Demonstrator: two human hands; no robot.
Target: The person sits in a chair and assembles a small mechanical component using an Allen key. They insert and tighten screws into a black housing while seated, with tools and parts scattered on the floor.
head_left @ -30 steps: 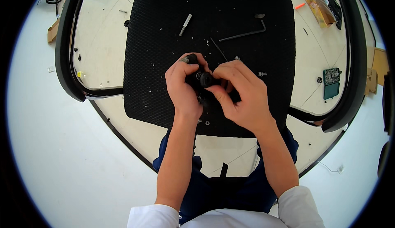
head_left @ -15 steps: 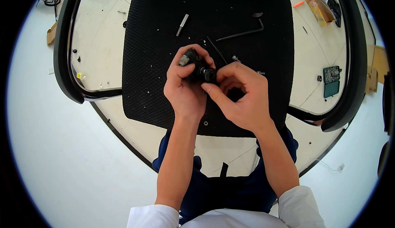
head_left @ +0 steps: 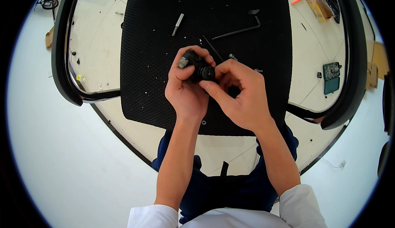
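A dark mechanical part [head_left: 192, 59] with a silver threaded fitting [head_left: 183, 62] at one end rests in my left hand [head_left: 185, 90], whose fingers and thumb wrap round it. On its right side is a round black knob [head_left: 207, 73] with a hole or recess in its face. My right hand [head_left: 247, 94] is curled, with its thumb and forefinger at the knob's edge in a pinch. The inner fingertips of that hand are partly hidden. Both hands are above a black mesh chair seat [head_left: 144, 63].
On the seat lie a hex key [head_left: 238, 33], a thin dark rod [head_left: 212, 48], a silver-tipped bit [head_left: 177, 24], small bolts [head_left: 233, 57] and a nut [head_left: 203, 122]. Armrests [head_left: 61, 47] flank it. An open green case [head_left: 331, 78] and a yellow box [head_left: 314, 1] are on the floor.
The knob's face has tipped more toward me, and the bright shaft behind it shows less. Both hands keep nearly the same hold. The seat and its things sit slightly further left in view.
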